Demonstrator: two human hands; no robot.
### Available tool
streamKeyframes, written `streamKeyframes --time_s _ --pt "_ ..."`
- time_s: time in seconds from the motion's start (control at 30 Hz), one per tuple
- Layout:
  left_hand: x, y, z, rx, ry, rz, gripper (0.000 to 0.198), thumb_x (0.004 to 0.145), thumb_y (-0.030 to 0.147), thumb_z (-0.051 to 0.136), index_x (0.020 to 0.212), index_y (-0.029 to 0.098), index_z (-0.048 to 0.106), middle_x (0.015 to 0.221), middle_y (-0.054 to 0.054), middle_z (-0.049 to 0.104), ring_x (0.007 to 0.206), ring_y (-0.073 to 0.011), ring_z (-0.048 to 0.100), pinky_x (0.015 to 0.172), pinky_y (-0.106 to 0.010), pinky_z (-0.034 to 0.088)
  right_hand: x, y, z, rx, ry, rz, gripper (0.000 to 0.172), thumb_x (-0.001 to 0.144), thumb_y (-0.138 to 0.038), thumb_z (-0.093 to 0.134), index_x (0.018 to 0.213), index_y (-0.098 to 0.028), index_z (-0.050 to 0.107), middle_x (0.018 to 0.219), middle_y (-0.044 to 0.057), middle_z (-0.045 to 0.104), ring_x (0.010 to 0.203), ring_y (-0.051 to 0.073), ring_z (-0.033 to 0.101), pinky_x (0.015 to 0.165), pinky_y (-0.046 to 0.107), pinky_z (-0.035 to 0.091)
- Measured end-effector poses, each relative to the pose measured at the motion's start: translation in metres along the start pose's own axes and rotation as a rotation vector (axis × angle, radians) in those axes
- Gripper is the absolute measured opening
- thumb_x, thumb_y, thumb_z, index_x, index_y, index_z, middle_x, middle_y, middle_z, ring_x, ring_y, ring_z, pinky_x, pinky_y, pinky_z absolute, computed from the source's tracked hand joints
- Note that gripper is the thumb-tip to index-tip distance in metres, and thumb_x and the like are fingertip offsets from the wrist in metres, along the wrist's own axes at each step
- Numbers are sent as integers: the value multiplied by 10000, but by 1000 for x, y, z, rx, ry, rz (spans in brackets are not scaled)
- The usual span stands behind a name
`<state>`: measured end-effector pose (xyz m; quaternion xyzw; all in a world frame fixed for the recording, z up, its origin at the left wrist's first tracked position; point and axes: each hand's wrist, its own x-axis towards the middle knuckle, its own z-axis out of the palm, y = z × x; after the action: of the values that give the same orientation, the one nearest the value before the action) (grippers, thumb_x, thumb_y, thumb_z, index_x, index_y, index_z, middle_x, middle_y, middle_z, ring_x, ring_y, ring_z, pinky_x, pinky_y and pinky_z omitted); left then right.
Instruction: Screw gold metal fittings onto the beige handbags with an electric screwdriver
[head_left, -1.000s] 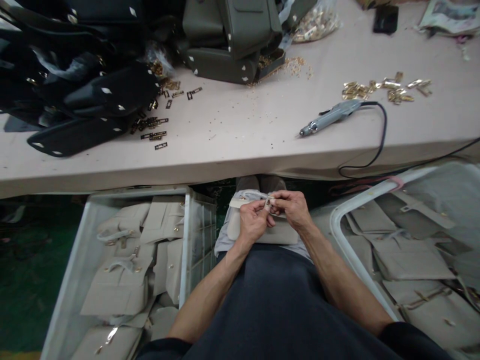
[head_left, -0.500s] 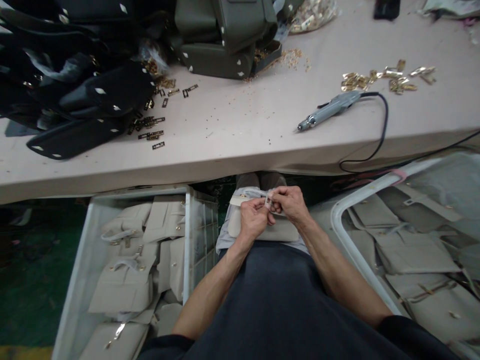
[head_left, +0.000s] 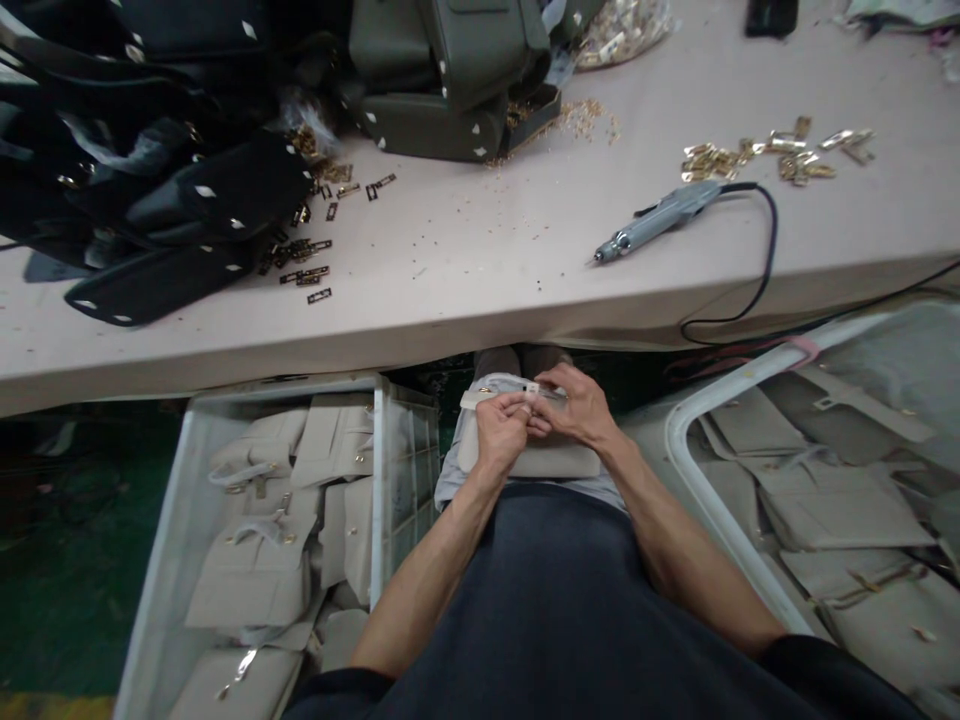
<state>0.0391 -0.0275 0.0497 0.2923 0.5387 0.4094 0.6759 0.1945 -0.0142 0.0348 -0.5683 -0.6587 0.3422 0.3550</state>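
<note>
Hands (head_left: 501, 430) (head_left: 583, 405) meet (forearms (head_left: 427, 560) angled inward) over a beige bag (head_left: 559, 460).

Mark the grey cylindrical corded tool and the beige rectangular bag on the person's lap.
Grey cylindrical corded tool (head_left: 664, 221): head view, on the middle of its body.
Beige rectangular bag (head_left: 537, 461): head view, on its lower front.

No legible text, label, brand, number or sign anywhere in view.

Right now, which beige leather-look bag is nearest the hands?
The beige leather-look bag on the lap, under left hand and right hand; the others lie in pale plastic bins.
</note>
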Motion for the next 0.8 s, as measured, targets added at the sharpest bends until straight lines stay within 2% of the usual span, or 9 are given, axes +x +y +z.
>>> streamKeyframes --time_s 0.07,0.2,0.37,0.47,0.6,0.73,0.8 --pt "1 -2 0 -9 -4 3 270 717 216 710 946 75 688 612 -62 713 489 -184 688 468 -240 558 -5 8 -1 -112 -58 -111 351 914 -486 653 1095 -196 733 1047 110 720 954 259 666 902 386 514" --pt "3 -5 0 -47 -40 23 282 698 226 731 932 73 697 637 -72 723 493 -186 694 455 -226 543 -11 21 2 -167 -128 -118 385 1019 -485 491 1186 -203 694 1147 108 714 1042 259 664 915 365 498" --pt "6 -8 -2 -31 -32 32 328 717 298 790 947 78 709 715 -90 745 510 -178 700 490 -243 572 -10 22 4 -198 -147 -63 489 1070 -500 328 1046 -207 719 976 82 730 881 223 665 759 310 471" --pt "6 -10 -5 -17 -33 41 362 736 341 801 966 77 709 749 -102 755 520 -180 703 514 -265 596 -7 20 5 -166 -155 -30 467 1061 -514 367 1038 -218 728 968 71 732 867 217 663 749 304 459" --pt "6 -9 -5 2 -20 57 388 718 390 836 922 87 704 745 -102 756 506 -179 694 485 -257 583 -3 14 6 35 -80 0 368 1019 -519 505 1129 -244 724 1059 52 730 949 212 673 829 296 476" --pt "7 -12 -5 -6 -16 64 396 719 396 841 922 91 690 753 -105 758 527 -194 710 501 -267 592 3 10 7 107 -101 18 411 1034 -528 471 953 -228 741 955 36 732 887 194 671 805 276 470" --pt "9 -15 -6 -29 -15 51 412 733 395 824 963 86 678 768 -111 762 547 -202 722 511 -265 593 6 12 7 70 -132 48 447 1037 -548 448 947 -222 739 966 38 735 887 195 671 790 270 464"
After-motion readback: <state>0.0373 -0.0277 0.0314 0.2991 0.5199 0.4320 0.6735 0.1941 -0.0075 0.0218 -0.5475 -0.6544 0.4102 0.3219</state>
